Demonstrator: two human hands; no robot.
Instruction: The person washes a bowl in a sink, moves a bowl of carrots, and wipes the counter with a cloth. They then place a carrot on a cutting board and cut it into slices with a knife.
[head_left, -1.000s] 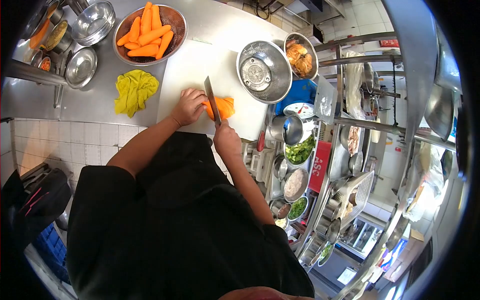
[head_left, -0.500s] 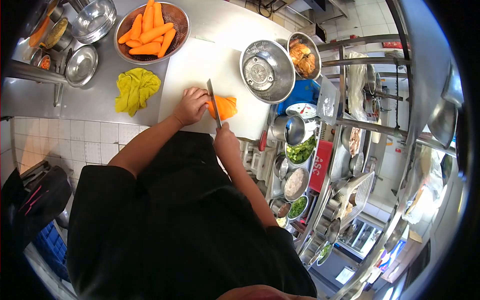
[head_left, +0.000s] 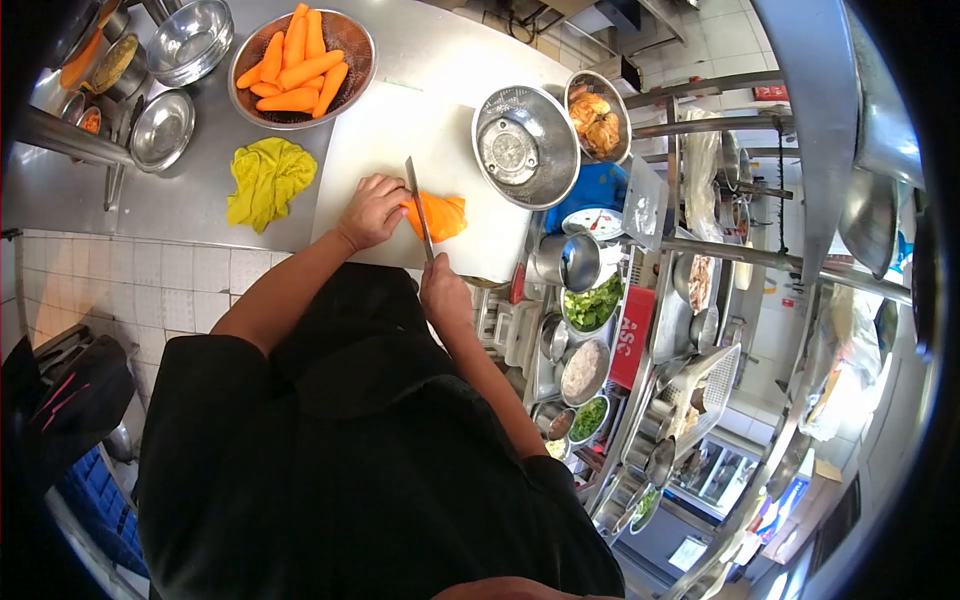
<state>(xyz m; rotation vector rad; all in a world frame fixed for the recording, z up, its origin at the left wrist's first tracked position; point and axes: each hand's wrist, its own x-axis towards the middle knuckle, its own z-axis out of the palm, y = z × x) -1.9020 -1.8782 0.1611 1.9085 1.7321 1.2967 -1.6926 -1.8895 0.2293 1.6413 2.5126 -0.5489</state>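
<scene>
On the white cutting board (head_left: 355,140), my left hand (head_left: 374,210) has its fingers curled over the left end of a carrot, which they mostly hide. My right hand (head_left: 445,290) is wrapped round the handle of a kitchen knife (head_left: 416,198). Its blade runs right beside my left fingertips, at the carrot. To the right of the blade lies a heap of cut carrot (head_left: 446,216), the pieces close together. Single slices are too small to make out.
A colander of whole peeled carrots (head_left: 307,72) stands beyond the board. Left of the board lies a yellow-green cloth (head_left: 270,182). An empty metal colander (head_left: 525,146) sits at the board's right edge. Further right are bowls of chopped greens (head_left: 592,303) and a red-handled tool (head_left: 517,283).
The whole view has shifted slightly, so the board and colanders appear a little further left. Both hands keep their hold, and the knife stays at the carrot.
</scene>
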